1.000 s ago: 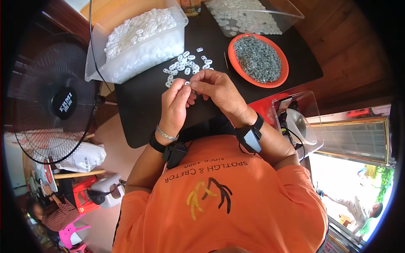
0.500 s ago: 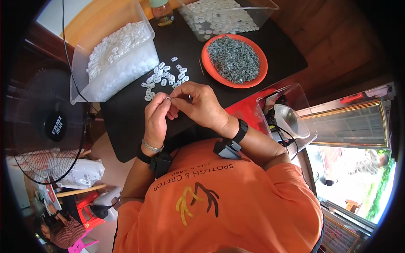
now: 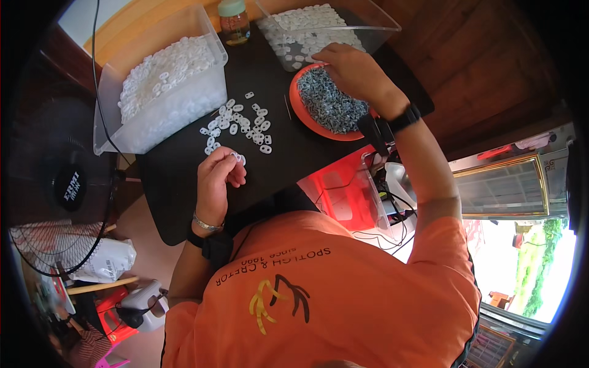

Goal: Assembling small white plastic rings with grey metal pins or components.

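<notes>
My left hand (image 3: 218,178) is closed in a pinch over the near part of the table, holding a small white oval plastic piece (image 3: 238,159) with holes. Just beyond it lies a loose scatter of similar white oval pieces (image 3: 234,129). My right hand (image 3: 356,72) reaches over the far rim of an orange plate (image 3: 297,101) heaped with small grey metal-looking parts (image 3: 331,105). Its fingertips point toward a clear bin (image 3: 383,26) holding flat white pieces (image 3: 316,34). Most of the right fingers are hidden behind the hand, and whether they hold anything is not visible.
A large translucent tub (image 3: 178,116) full of white pieces stands at the left of the dark table (image 3: 178,184). A green-lidded jar (image 3: 234,24) is at the back. A thin stick (image 3: 287,107) lies beside the plate. A fan (image 3: 64,184) stands at far left.
My right hand has left the left hand and moved far and right, over the plate toward the clear bin. The left hand stays near its place, with a white piece now showing in its fingers.
</notes>
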